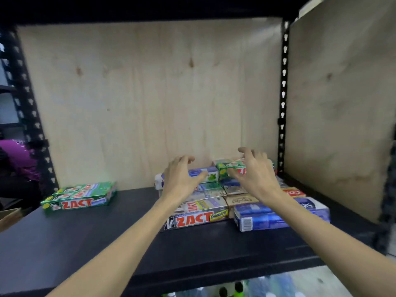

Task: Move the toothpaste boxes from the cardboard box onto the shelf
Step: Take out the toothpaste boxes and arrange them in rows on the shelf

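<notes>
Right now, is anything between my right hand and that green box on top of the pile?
Nothing visible. The right hand hovers open just in front of the green box, which sits atop the pile; the left hand is off to its left.

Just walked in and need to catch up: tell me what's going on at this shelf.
A person is stocking toothpaste boxes on a dark shelf. Both hands reach over the pile at the right: the left hand and right hand hover with fingers spread, holding nothing. A green box sits on top of the pile, just under the right hand. A smaller green stack lies apart at the left. The cardboard box is not clearly in view.
</notes>
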`<state>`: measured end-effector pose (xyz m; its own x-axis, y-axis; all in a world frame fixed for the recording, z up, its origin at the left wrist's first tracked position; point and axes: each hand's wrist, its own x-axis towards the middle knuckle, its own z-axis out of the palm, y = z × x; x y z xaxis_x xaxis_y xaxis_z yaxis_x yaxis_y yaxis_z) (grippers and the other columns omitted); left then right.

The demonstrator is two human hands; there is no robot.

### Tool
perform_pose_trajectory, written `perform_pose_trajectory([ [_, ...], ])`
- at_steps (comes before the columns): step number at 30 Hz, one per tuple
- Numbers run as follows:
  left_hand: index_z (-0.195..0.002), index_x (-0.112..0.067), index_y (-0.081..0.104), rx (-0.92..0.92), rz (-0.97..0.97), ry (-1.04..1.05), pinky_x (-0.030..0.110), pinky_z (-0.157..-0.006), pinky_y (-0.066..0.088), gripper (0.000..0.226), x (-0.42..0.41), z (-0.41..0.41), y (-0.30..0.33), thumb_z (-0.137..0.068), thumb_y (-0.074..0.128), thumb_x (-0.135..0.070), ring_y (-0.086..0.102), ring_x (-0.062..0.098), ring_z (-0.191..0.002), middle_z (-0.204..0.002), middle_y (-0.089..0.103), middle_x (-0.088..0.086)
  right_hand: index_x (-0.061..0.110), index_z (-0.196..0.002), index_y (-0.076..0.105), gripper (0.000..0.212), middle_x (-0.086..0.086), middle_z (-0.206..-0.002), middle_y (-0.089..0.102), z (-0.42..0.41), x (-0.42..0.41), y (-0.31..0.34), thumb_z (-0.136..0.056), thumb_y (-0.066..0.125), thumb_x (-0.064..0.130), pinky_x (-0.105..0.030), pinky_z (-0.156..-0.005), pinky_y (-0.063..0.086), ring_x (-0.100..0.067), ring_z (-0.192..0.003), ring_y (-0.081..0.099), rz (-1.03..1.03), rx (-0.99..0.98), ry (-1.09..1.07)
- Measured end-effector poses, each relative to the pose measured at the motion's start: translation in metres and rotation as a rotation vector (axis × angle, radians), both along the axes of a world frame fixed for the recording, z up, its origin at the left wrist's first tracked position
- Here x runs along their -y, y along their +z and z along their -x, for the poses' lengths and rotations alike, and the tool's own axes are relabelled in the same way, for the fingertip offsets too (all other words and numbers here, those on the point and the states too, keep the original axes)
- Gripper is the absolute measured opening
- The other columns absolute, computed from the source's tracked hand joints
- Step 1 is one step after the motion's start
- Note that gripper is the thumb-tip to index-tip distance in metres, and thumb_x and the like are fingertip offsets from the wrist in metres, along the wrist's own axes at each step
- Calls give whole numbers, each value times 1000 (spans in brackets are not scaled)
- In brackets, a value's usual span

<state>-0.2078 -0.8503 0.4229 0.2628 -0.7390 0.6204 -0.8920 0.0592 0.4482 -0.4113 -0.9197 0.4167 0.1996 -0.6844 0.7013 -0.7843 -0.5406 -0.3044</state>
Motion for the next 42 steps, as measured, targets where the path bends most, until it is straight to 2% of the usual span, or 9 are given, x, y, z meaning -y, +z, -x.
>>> perform_pose_trajectory([
  [3,-127,-22,61,70,-73,-38,41,-101,45,56,37,11,-2,-85,70,-58,57,21,-118,-126,64,-2,17,-139,51,56,-14,-131,60,26,35,-3,-92,66,44,-45,-97,40,-37,-121,50,-57,-55,-119],
  [6,-113,-24,65,71,-125,-27,41,-98,45,54,70,21,-2,-81,68,-67,60,21,-111,-116,66,-3,22,-145,39,70,-14,-142,52,46,68,-8,-90,64,56,-47,-107,35,-37,-132,43,-223,-85,-203],
  [10,-106,-22,68,139,-179,27,40,-93,36,57,96,39,-10,-78,68,-71,57,23,-110,-110,68,-4,23,-147,33,78,-12,-144,54,56,94,-15,-88,63,64,-51,-110,31,-38,-134,43,-377,-86,-145],
  [21,-108,-27,75,-5,111,20,36,-91,31,25,102,63,-25,-88,73,-42,51,17,-106,-99,69,-8,16,-151,38,84,-13,-140,57,69,86,-20,-83,80,41,-51,-109,36,-34,-132,42,-212,236,-46],
  [24,-108,-23,70,-21,198,-3,36,-92,40,23,87,73,-19,-92,69,-40,51,19,-105,-98,65,-6,16,-152,38,86,-13,-138,55,79,71,-11,-82,80,43,-51,-108,38,-31,-134,40,-185,283,-9],
  [30,-129,-17,62,-188,212,-28,31,-104,36,36,31,64,-6,-96,65,-33,49,16,-117,-122,57,-1,10,-144,50,87,-15,-127,59,66,21,8,-75,82,53,-45,-101,43,-30,-123,46,-155,233,47],
  [35,-123,-13,61,-304,198,-47,2,-79,35,25,-36,18,-5,-100,61,-22,47,6,-103,-121,52,-1,5,-132,61,91,-15,-117,67,14,-29,7,-66,80,63,-40,-95,50,-30,-110,59,-160,161,131],
  [38,-120,-18,59,-354,155,-3,10,-78,39,20,-72,-26,-12,-100,61,-23,56,10,-105,-119,54,-5,0,-124,66,78,-15,-112,72,-29,-59,2,-70,86,53,-34,-85,47,-30,-105,64,-179,139,220],
  [42,-122,-17,60,-356,117,92,14,-83,33,24,-114,-88,-18,-99,64,-18,53,10,-104,-115,52,-3,4,-121,67,69,-13,-109,71,-93,-86,-9,-77,79,56,-42,-89,52,-31,-103,64,-197,74,323],
])
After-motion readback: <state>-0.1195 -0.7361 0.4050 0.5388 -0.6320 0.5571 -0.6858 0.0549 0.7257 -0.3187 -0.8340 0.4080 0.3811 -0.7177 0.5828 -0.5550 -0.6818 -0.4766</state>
